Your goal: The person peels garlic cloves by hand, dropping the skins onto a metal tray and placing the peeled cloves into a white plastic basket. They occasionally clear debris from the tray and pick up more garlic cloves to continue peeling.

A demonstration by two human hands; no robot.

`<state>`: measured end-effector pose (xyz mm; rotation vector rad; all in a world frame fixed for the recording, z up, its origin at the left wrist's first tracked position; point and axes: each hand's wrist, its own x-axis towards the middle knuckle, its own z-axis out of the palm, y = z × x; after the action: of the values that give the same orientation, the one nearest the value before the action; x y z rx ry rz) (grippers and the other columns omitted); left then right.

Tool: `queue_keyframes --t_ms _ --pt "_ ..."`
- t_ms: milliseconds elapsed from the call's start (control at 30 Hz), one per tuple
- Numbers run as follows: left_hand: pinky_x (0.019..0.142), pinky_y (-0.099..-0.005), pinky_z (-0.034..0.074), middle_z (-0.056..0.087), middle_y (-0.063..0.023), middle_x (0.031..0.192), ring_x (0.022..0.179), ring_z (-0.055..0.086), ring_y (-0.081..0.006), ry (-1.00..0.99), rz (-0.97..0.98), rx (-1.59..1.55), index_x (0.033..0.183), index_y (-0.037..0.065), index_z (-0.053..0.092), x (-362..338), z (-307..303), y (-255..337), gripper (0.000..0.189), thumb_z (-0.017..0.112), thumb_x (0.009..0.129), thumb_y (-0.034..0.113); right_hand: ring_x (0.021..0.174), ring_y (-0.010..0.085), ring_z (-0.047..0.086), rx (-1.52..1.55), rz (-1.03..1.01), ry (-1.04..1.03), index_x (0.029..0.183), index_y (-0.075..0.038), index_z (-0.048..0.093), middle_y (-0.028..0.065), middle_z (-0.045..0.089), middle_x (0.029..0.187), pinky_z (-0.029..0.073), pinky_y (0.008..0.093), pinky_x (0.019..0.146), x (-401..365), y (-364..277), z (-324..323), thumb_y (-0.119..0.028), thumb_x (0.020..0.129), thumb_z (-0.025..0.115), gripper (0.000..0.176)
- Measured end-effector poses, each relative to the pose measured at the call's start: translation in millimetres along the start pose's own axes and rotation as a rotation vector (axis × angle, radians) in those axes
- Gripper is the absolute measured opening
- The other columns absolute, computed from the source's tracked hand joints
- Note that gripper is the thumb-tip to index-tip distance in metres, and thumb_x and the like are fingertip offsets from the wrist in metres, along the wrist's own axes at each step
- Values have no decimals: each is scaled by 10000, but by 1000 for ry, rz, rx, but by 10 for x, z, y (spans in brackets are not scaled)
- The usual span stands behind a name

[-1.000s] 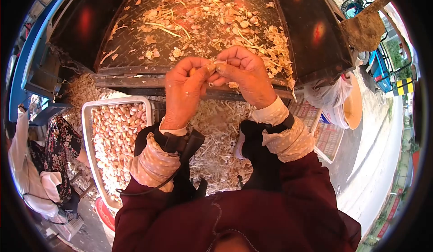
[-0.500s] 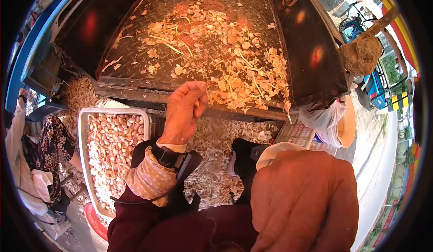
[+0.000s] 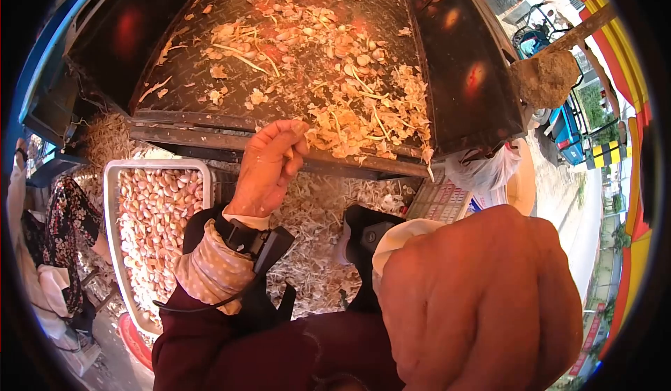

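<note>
- Head view: left hand, centre, fingertips pinched together; anything held unclear.
- Right hand, lower right: fingertips hidden, cannot tell.
- Garlic, upper centre, beside husks.
- Cloves, left, in crate.

The right hand has parted from the left hand, nearing the camera.

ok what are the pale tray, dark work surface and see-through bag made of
Pale tray: probably smooth plastic, with rounded, moulded-looking corners. Dark work surface: likely worn metal, patterned like tread plate. See-through bag: apparently thin, glossy plastic film, crinkled.
</note>
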<state>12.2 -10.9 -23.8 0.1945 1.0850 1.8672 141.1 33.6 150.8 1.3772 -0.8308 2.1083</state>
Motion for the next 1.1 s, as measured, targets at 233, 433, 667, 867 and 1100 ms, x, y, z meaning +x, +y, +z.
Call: queue_keyframes --t_ms 233,433,667,867,1100 --pt "382 -172 284 598 -27 738 529 481 -70 -115 -187 -140 1019 15 615 -65 90 -14 438 473 991 428 567 299 647 -446 306 265 818 39 603 293 636 821 574 345 515 -325 -324 -323 111 811 641 82" --pt "395 -184 377 612 -86 813 636 558 -124 -151 -329 -392 996 14 609 -71 6 -178 420 467 995 409 638 117 637 -1517 989 169 983 18 641 81 657 763 479 262 545 -891 -321 -885 -145 847 708 223" --pt "363 -189 341 577 -81 815 602 524 -114 -140 -250 -347 928 30 577 -6 -43 -172 289 495 997 298 593 168 671 -1677 1048 484 979 18 658 120 663 734 499 291 546 -1059 -607 -2230 -162 843 695 229" --pt "368 -188 340 568 -73 814 599 516 -107 -102 -212 -284 950 30 562 45 -92 -160 261 497 996 279 546 178 658 -1725 1607 360 836 40 651 135 678 670 518 308 539 -1042 -525 -2740 -114 831 667 155" --pt "373 -185 335 566 -71 835 600 498 -103 -80 -205 -251 971 24 551 47 -68 -125 225 519 984 246 715 210 699 -1133 1261 694 1137 107 565 172 674 868 553 255 582 -1263 -846 -2640 -41 878 581 299"
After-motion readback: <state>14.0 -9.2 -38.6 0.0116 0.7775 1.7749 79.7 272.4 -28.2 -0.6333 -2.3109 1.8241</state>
